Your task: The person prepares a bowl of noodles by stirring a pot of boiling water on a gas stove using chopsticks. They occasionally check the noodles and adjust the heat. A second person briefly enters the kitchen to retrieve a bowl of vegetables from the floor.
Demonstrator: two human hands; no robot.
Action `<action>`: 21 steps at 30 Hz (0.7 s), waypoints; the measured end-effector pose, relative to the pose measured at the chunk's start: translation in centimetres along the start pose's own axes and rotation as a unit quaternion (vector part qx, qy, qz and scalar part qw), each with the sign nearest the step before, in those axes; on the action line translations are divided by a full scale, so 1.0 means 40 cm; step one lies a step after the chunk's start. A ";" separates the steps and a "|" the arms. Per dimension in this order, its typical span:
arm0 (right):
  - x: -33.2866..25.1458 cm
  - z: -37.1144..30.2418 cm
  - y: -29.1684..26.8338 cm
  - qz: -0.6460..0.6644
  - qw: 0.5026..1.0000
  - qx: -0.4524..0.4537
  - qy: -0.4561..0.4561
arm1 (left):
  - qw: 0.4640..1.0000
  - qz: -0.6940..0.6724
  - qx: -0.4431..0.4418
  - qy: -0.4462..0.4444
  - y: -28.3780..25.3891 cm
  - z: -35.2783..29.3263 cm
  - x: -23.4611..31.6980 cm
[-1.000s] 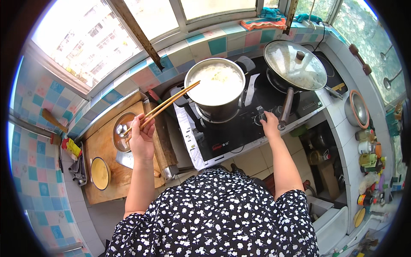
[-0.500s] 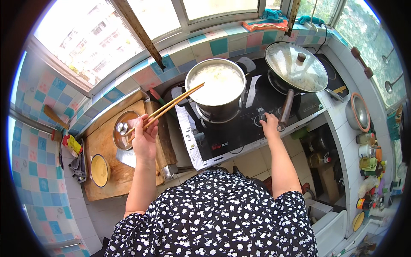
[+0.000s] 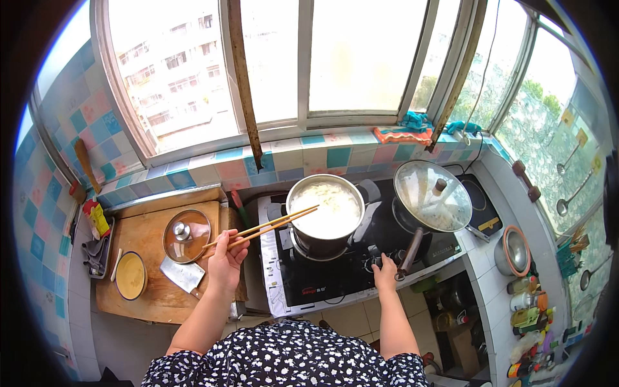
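My left hand (image 3: 227, 263) is closed around a pair of long wooden chopsticks (image 3: 265, 228). Their tips reach over a deep metal pot (image 3: 324, 248) filled with white, cloudy liquid and pale pieces. The pot sits on the left burner of a black glass gas stove (image 3: 322, 276). My right hand (image 3: 385, 273) is at the stove's front, fingers closed at a control knob (image 3: 373, 259) that they partly cover. Just right of that hand runs the long handle (image 3: 411, 251) of a wok, covered by a glass lid (image 3: 431, 201) on the right burner.
Left of the stove, a wooden cutting board (image 3: 151, 226) holds a glass lid (image 3: 187, 248), a cleaver (image 3: 182, 275) and a bowl (image 3: 131, 278) with yellowish contents. A metal basin (image 3: 514, 250) and several jars and bottles line the right side. Windows rise behind the stove.
The view has tilted up, so the stove and board appear lower and more window shows. My left hand still holds the chopsticks over the pot, and my right hand stays at the knob.
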State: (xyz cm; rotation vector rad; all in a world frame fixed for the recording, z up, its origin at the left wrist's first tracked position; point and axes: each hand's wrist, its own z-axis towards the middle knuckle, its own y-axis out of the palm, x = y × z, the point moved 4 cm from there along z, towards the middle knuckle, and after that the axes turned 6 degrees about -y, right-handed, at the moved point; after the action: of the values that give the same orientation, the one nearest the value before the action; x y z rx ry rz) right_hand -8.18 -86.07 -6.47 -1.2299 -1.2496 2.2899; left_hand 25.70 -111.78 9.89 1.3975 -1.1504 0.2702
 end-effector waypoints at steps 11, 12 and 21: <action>-0.308 -0.058 -0.169 0.209 0.969 0.010 -0.131 | 0.994 0.052 -0.066 0.072 0.032 -0.015 -0.025; -0.379 -0.058 -0.198 0.242 0.957 -0.002 -0.157 | 0.987 0.073 -0.117 0.087 0.056 -0.028 -0.022; -0.657 -0.096 -0.210 0.359 0.872 -0.195 -0.270 | 0.658 0.527 -0.303 0.444 0.228 -0.153 -0.033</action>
State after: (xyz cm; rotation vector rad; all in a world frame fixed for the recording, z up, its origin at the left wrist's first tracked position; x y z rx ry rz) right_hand 9.45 -93.74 13.68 -1.4064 -1.7233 3.2010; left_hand 21.13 -103.75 15.96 -0.2229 -0.9008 1.1307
